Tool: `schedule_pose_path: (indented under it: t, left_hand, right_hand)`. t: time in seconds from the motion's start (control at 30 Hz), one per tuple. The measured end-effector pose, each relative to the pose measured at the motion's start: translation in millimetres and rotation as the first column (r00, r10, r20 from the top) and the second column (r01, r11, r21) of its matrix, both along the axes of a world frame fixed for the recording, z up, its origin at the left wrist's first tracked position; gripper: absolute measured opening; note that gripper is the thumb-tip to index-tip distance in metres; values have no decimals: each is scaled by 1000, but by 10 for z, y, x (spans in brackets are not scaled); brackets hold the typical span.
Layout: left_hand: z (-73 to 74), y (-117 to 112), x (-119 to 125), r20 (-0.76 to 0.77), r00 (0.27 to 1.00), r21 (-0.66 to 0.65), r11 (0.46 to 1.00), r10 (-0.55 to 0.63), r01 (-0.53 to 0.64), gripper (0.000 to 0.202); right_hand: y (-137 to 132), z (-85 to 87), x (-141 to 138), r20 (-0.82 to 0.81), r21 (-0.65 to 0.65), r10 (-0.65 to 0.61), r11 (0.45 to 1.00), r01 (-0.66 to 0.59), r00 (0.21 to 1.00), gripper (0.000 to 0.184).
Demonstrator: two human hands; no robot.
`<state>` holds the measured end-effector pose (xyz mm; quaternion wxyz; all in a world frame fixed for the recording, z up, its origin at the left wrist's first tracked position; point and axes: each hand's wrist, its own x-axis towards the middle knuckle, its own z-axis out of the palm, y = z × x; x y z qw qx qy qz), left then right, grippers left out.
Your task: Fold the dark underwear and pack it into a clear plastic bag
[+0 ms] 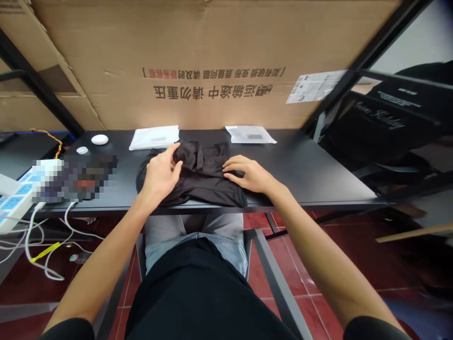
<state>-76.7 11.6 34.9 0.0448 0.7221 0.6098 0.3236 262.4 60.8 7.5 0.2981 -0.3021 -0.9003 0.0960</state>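
Observation:
A crumpled black cloth garment (208,182) lies on the black desk (300,165) in front of me, partly folded over itself; its exact kind cannot be made out. Over its left part is my left hand (162,174), thumb and index finger spread apart and the other fingers curled out of sight. At the garment's right side, my right hand (249,174) rests with its fingertips touching the fabric. A gap shows between its thumb and fingers, and no fabric is visibly gripped.
Two white packets (155,138) (251,134) lie along the back, before a large cardboard sheet (212,38). At left are a white oval object (99,140), a small white cap (82,150), blurred-out devices (87,177), a power strip (24,191) and cables (31,236).

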Motion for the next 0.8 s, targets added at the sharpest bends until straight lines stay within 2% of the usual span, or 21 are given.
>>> schedule_pose_path:
  t: [0.07,0.13,0.2,0.3,0.4,0.47,0.57,0.67,0.73,0.8]
  left_hand:
    - [-35,-61,-157,-13,999,-40,998,45,-45,48]
    - [-50,-118,-199,-41,996,-29,996,79,-81,37]
    - [-46,-152,-115,-79,994,34,996,81,-79,38]
    - [-32,-126,156,-180,982,98,995,48,-30,51]
    - [-26,-19,364,-266,964,69,998,20,-1,37]
    - [-14,60,365,-244,969,59,998,27,-13,29]
    - [37,147,140,-127,985,92,990,114,-102,33]
    - [85,190,-244,-29,965,103,961,259,-255,46]
    - [80,194,-508,-19,943,58,942,332,-331,56]
    - [40,181,-727,-60,934,-9,935,354,-355,58]
  right_hand:
    - [0,-6,-4,-6,-9,-2,1000,2,1000,20]
    - [3,-12,-11,-6,-11,-8,1000,8,1000,20]
    - [5,-14,-19,-3,-14,-17,1000,17,1000,20]
    - [0,-5,-27,3,-21,-23,1000,23,1000,20]
    - [-13,8,-31,24,-16,-25,1000,25,999,19]
    - [-19,9,-32,37,-12,-26,1000,26,999,19]
    - [-11,0,-36,30,-13,-28,1000,28,999,19]
    - [13,4,-49,11,-10,-42,999,42,999,18]
    - [32,25,-67,18,-12,-58,998,59,998,18]
    - [59,55,-91,41,-12,-84,996,84,996,20]
